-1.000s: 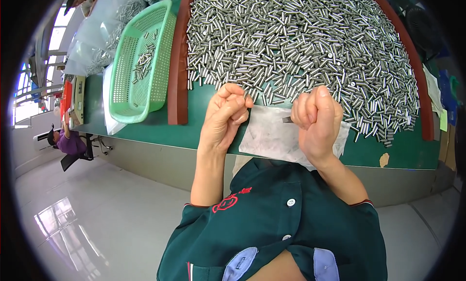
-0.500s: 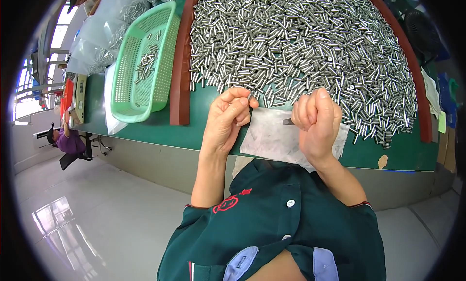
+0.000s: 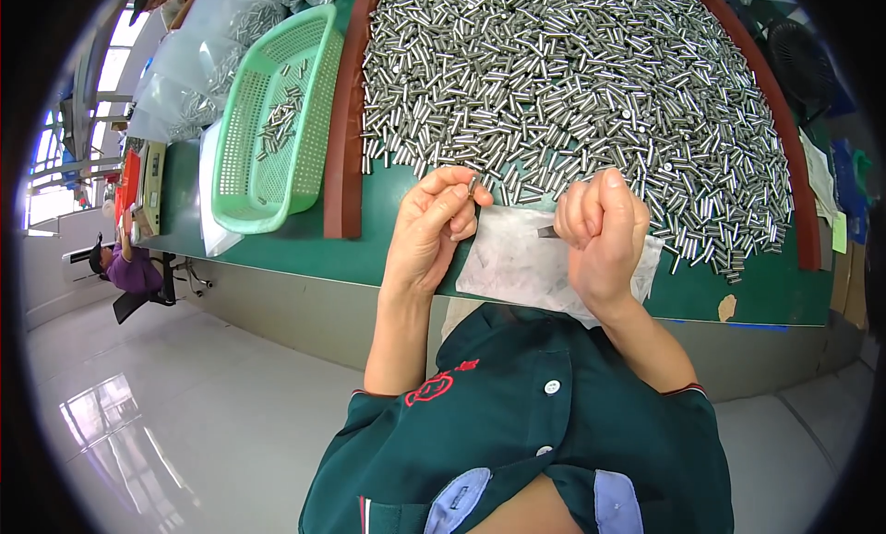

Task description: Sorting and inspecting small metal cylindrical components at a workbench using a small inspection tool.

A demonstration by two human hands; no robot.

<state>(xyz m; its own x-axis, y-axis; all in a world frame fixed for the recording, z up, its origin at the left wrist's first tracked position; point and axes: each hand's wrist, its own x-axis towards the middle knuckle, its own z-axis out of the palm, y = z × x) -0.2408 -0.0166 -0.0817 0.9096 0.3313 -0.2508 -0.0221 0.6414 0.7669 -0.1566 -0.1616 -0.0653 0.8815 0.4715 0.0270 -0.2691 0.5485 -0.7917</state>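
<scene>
Between the thumb and fingertips of my left hand (image 3: 430,222) a small metal pin (image 3: 473,184) is pinched, its end pointing up. My right hand (image 3: 605,229) is closed in a fist around a dark, flat-tipped tool (image 3: 546,231); only the tip sticks out toward the left, and the rest is hidden in the fingers. Both hands are held above a whitish, smudged cloth (image 3: 508,262) at the table's near edge. Just beyond them spreads a thick layer of shiny cylindrical metal pins (image 3: 572,82).
Dark red bars (image 3: 343,165) border the pins on the green table (image 3: 369,262). Left of them stands a light green plastic basket (image 3: 226,179) with some pins inside. Clear bags (image 3: 185,72) of pins lie beyond it. A black fan (image 3: 799,63) is at far right; a seated person (image 3: 134,268) works at left.
The pin in my left fingertips now stands up and shows more plainly than before. My right hand and its tool have hardly moved.
</scene>
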